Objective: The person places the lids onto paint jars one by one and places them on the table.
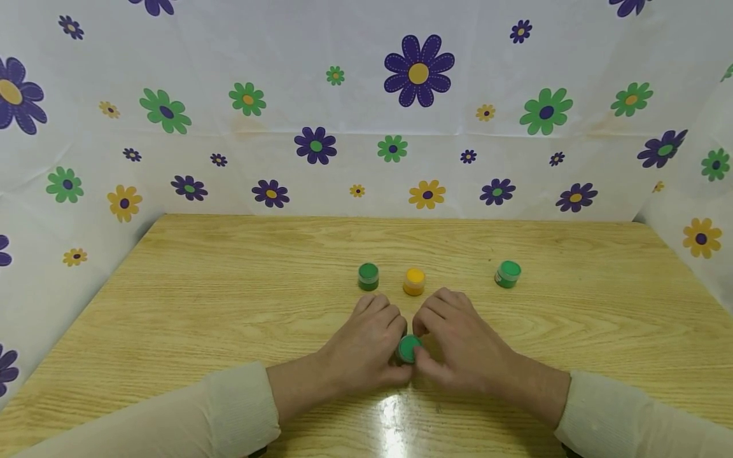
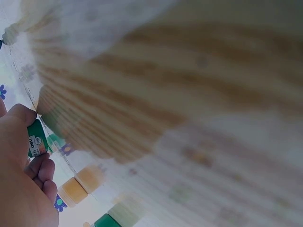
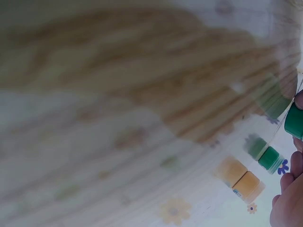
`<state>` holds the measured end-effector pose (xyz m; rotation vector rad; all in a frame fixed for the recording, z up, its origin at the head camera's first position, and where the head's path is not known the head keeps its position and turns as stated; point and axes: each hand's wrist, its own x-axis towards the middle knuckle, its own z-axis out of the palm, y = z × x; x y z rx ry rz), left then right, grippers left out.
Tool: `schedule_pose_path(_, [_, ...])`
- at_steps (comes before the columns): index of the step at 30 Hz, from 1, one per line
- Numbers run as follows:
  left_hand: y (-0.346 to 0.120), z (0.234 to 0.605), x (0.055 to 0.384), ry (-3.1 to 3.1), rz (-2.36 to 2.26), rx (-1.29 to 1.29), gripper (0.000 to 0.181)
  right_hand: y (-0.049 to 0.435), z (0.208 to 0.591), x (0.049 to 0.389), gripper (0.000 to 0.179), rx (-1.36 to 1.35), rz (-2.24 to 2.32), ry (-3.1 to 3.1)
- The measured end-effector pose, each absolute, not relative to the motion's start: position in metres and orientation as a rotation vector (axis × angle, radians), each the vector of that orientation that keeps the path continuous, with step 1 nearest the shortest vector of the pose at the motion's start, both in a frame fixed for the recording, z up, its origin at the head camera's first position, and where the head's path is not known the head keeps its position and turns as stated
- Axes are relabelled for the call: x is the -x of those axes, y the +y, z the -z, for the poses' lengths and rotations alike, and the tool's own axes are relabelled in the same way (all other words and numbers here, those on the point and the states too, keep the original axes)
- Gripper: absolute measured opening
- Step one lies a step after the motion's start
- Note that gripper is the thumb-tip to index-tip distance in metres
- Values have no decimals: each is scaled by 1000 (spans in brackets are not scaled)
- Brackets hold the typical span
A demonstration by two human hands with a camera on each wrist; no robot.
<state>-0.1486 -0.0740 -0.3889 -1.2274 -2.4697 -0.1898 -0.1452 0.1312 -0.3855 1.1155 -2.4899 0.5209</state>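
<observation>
A small green paint jar [image 1: 409,349] is near the front of the table, between both hands. My left hand [image 1: 369,346] holds it from the left, thumb in front and curled fingers behind. In the left wrist view, the jar's label [image 2: 36,145] shows between thumb and fingers of that hand [image 2: 19,175]. From the right, my right hand [image 1: 460,343] grips the same jar, its thumb at the rim of the green top and its other fingers bent. The right wrist view catches the jar [image 3: 294,120] at its edge, with fingers [image 3: 296,165] close below.
Behind the hands stand a dark green jar [image 1: 368,277] and a yellow jar [image 1: 414,281]. Another green jar [image 1: 508,274] stands farther right. The wooden table [image 1: 229,273] meets a flower-printed white cloth [image 1: 343,108] at the back and sides.
</observation>
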Motion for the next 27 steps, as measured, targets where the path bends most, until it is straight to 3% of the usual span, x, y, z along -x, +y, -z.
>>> schedule_pose_path(4, [-74, 389, 149, -2490, 188, 1218, 30, 131, 385, 145, 8, -1113, -520, -2498])
schedule_pose_path(13, [-75, 387, 148, -2504, 201, 1220, 35, 130, 382, 144, 27, -1143, -537, -2571])
schedule_pose_path(27, [-75, 387, 148, -2503, 202, 1224, 36, 130, 381, 143, 26, -1115, -501, -2573])
